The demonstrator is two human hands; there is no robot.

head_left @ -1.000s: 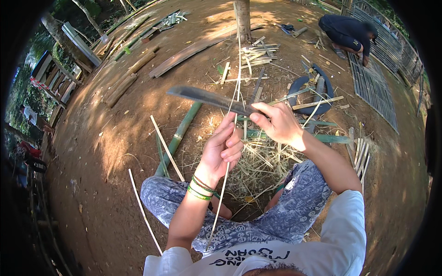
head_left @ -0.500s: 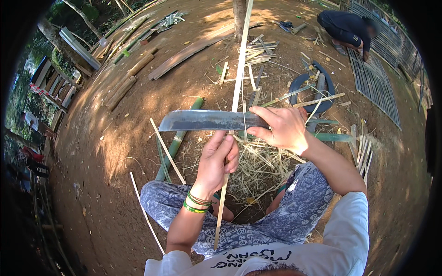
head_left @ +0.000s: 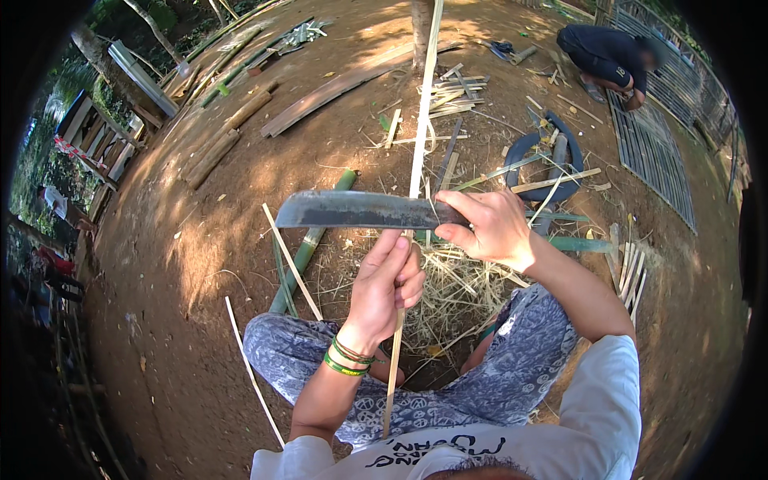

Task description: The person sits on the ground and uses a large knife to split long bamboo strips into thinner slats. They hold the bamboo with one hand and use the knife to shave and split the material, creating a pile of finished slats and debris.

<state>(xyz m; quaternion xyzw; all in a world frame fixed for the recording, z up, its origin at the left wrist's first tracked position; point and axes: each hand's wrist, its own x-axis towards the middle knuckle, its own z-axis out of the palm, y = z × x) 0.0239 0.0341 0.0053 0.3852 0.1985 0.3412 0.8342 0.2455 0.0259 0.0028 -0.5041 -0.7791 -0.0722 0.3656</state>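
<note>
A machete (head_left: 352, 210) lies level across the picture, its blade pointing left. Closed round its handle end is my right hand (head_left: 494, 228), with thumb and index finger along the base of the blade. A long pale bamboo strip (head_left: 421, 120) runs from my lap up past the blade toward a tree trunk. My left hand (head_left: 386, 280) grips this strip just below the blade, fingers curled round it. The blade crosses over the strip and hides a short piece of it. Thin curled shavings (head_left: 456, 288) are heaped on the ground between my legs.
A green bamboo pole (head_left: 308, 252) lies to the left beside loose strips. Split pieces (head_left: 456, 94) are piled ahead near the tree trunk (head_left: 421, 36). Right of them is a black rubber ring (head_left: 520, 152). A person (head_left: 608, 60) crouches at a slatted bamboo panel (head_left: 656, 160), far right.
My left hand has shifted slightly to the right with the strip. The machete stays nearly in place. The crouching person's hand has moved a little.
</note>
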